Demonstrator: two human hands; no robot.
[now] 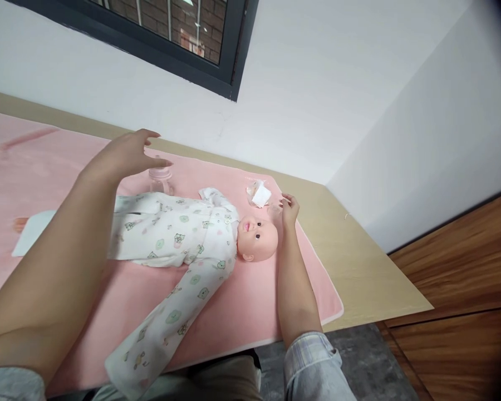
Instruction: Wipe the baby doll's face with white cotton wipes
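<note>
A baby doll in a white printed outfit lies face up on a pink mat. My left hand hovers over a pink-topped clear baby bottle, thumb and fingers spread, with nothing between them. Part of the bottle is hidden behind the doll's clothes and my hand. Beyond the doll's head, my right hand has loosely curled fingers, slightly apart. Its fingertips are beside a small clear plastic cap; whether they touch it is hard to see.
Near the cap rests a clear packet with a white square piece. A white cloth covers part of the doll's leg. The wooden table meets a white wall with a dark-framed window. Wood-grain panels stand at the right.
</note>
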